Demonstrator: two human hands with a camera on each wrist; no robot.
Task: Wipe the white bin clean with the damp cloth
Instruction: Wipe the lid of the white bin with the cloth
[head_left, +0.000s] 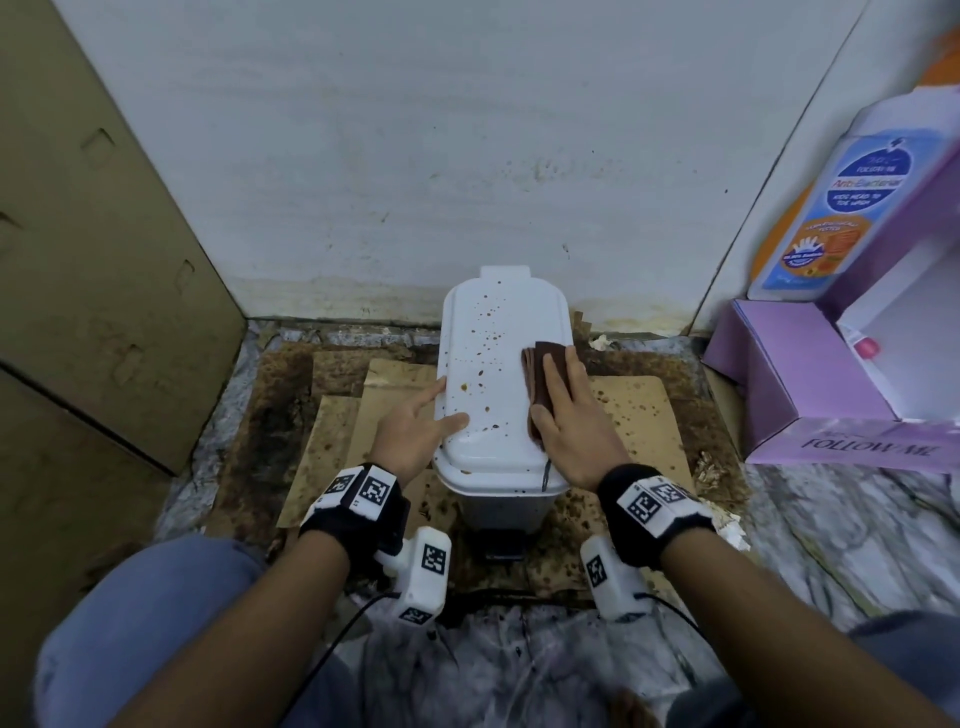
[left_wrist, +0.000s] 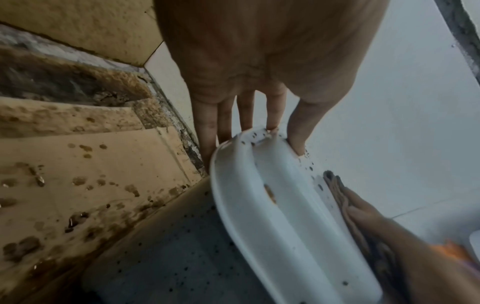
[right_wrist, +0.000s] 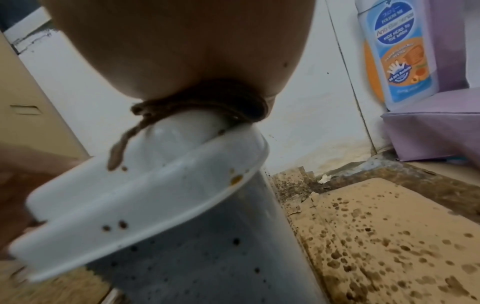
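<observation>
A small white pedal bin (head_left: 496, 332) stands on the floor against the wall, its lid speckled with brown spots. My right hand (head_left: 563, 410) lies flat on a folded brown cloth (head_left: 540, 371) and presses it onto the lid's right side. My left hand (head_left: 423, 418) rests on the lid's left edge, fingers straight along the rim and thumb on top. In the left wrist view the left hand's fingers (left_wrist: 226, 121) reach past the lid (left_wrist: 280, 216), with the cloth (left_wrist: 342, 199) beyond. In the right wrist view the cloth (right_wrist: 207, 102) is squeezed between palm and lid (right_wrist: 145, 189).
Stained cardboard sheets (head_left: 639, 410) cover the dirty floor around the bin. A tall cardboard box (head_left: 88, 249) leans at the left. At the right stand a purple box (head_left: 810, 374) and a blue-and-orange wash bottle (head_left: 831, 208). A white wall (head_left: 415, 130) rises behind the bin.
</observation>
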